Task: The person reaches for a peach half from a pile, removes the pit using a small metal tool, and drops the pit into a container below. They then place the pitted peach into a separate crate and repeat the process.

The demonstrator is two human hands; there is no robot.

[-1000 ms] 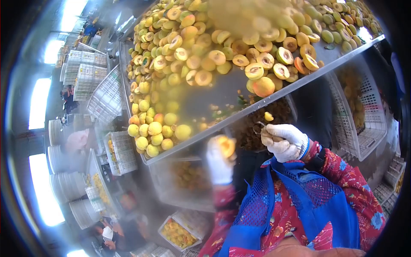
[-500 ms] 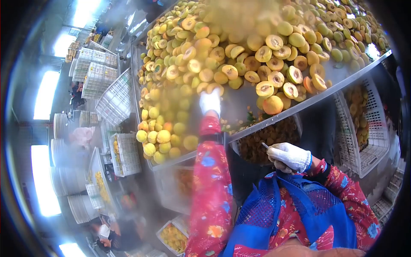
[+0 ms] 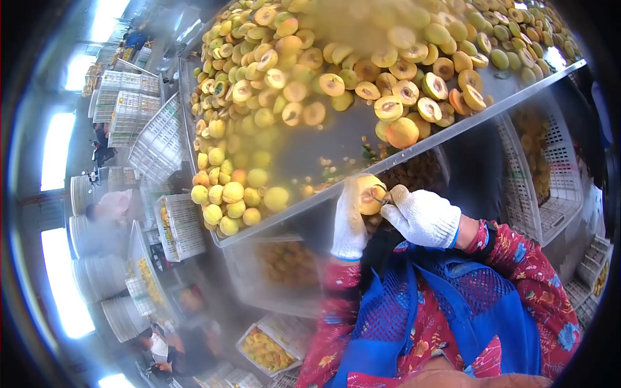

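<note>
In front of my chest, just off the table's near edge, my left hand point(image 3: 350, 225) in a white glove is closed around a peach half point(image 3: 369, 196), cut face up. My right hand point(image 3: 424, 217), also gloved in white, meets it from the right. Its fingers grip a small metal pitting tool point(image 3: 387, 196), mostly hidden, with the tip against the middle of the fruit. Beyond both hands, many halved peaches point(image 3: 390, 108) lie on the metal table, several still showing pits. Whole yellow peaches point(image 3: 233, 192) sit at the table's near left corner.
The metal table's raised rim point(image 3: 453, 126) runs diagonally ahead of me. Below it stand a container of dark scraps point(image 3: 414, 169), a white crate point(image 3: 559, 194) at right and a translucent bin point(image 3: 249, 275) at left. Stacked crates point(image 3: 132, 113) and other people point(image 3: 165, 349) are farther left.
My left hand has come back from the fruit on the table and now holds a peach half near my chest. The right hand has shifted up and left to it with the tool.
</note>
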